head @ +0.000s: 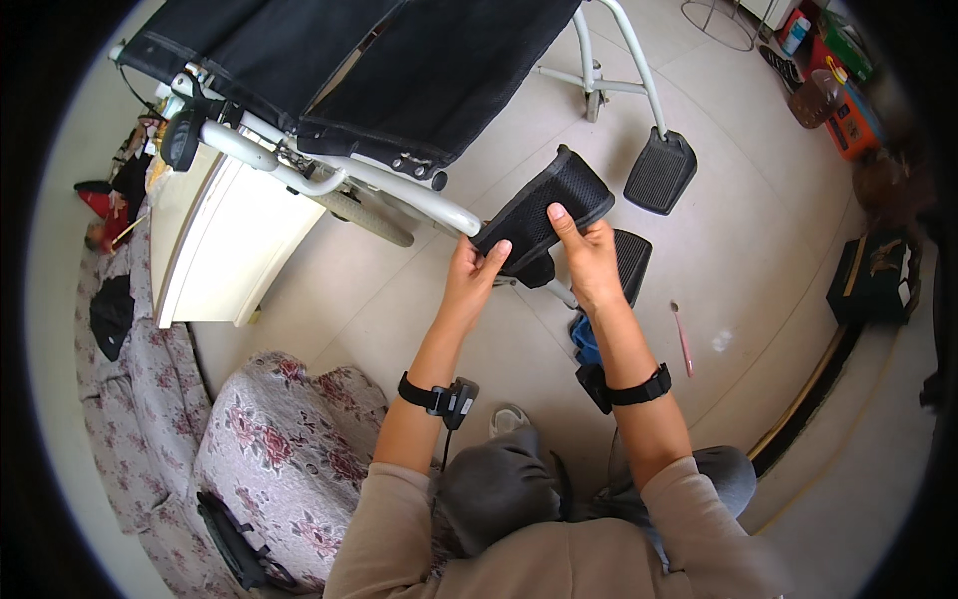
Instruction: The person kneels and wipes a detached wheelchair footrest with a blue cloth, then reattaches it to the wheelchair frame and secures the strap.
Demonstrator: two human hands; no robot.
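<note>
Both my hands hold a black mesh fabric strap [550, 202] with bound edges, near the front of a folding wheelchair with a black seat [441, 67]. My left hand [477, 273] grips its lower left end, thumb on top, close to the end of a pale frame tube [419, 196]. My right hand [587, 251] pinches its right part, thumb on the mesh. One black ribbed footrest [660, 172] lies beyond the strap; another footrest [632, 262] is partly hidden behind my right hand. The strap hides part of the frame.
A pink-handled brush [682, 341] and a blue item [584, 341] lie on the tiled floor. A white cabinet [232, 232] and a flower-patterned sofa [277, 449] stand at the left. A dark green box [872, 277], bottles and a shoe [780, 69] are at the right.
</note>
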